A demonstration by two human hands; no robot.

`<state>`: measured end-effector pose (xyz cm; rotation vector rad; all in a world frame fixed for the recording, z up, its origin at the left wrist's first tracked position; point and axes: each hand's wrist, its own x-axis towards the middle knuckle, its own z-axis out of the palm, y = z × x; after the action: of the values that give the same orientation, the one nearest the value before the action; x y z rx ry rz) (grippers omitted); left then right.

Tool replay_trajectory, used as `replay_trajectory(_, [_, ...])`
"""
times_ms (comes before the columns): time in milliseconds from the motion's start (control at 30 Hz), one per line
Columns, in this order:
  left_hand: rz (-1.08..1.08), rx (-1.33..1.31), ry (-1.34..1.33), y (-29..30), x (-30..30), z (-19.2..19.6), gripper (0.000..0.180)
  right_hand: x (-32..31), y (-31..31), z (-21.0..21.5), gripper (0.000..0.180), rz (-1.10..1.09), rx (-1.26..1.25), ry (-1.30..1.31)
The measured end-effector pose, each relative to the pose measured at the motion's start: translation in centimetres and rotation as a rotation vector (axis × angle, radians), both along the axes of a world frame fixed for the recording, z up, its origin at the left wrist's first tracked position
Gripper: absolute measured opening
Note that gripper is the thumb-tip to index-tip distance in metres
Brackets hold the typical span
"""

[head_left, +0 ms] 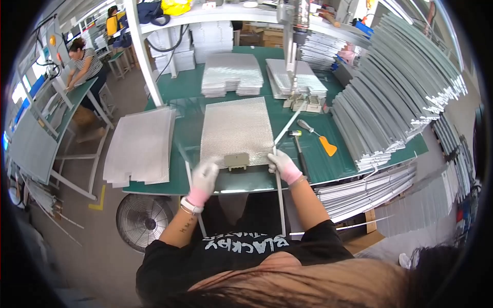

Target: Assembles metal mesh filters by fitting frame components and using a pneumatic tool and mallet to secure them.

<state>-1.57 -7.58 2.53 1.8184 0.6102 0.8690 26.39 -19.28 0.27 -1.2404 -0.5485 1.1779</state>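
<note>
A silvery mesh panel [236, 126] lies flat on the green worktable, close in front of me. On its near edge rests a small grey slotted block [236, 160]. My right hand [284, 167], in a white and pink glove, is closed on a thin pale metal strip [280, 205] at the panel's near right corner. My left hand [205, 177], gloved likewise, is at the near left corner beside the block; motion blurs its fingers. Another thin strip [200, 218] runs past that wrist toward my lap; whether the hand grips it is unclear.
Right of the panel lie a hammer [300, 149] and an orange-bladed scraper [323, 141]. Mesh stacks stand at left [138, 146], at the back [232, 74] and high at right [395, 92]. A floor fan [144, 222] stands below the table. A co-worker [84, 69] works far left.
</note>
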Motion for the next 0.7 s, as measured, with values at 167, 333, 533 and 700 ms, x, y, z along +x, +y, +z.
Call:
replay_trajectory(167, [0.039, 0.051, 0.054, 8.0, -3.6, -4.3, 0.044, -1.5, 0.0, -0.3, 0.013, 0.053, 0.027, 0.094])
replay_trajectory(333, [-0.292, -0.549, -0.3, 4.9, -3.8, -0.3, 0.07, -2.6, -2.2, 1.0, 0.009, 0.028, 0.086, 0.069])
replay_trajectory(533, [-0.079, -0.494, -0.039, 2.5, -4.3, 3.8, 0.062, -3.0, -5.8, 3.5, 0.021, -0.005, 0.273, 0.008])
replay_trajectory(700, [-0.015, -0.225, -0.293, -1.2, -4.4, 5.9, 0.069, -3.6, -6.5, 4.8, 0.027, -0.03, 0.282, -0.046])
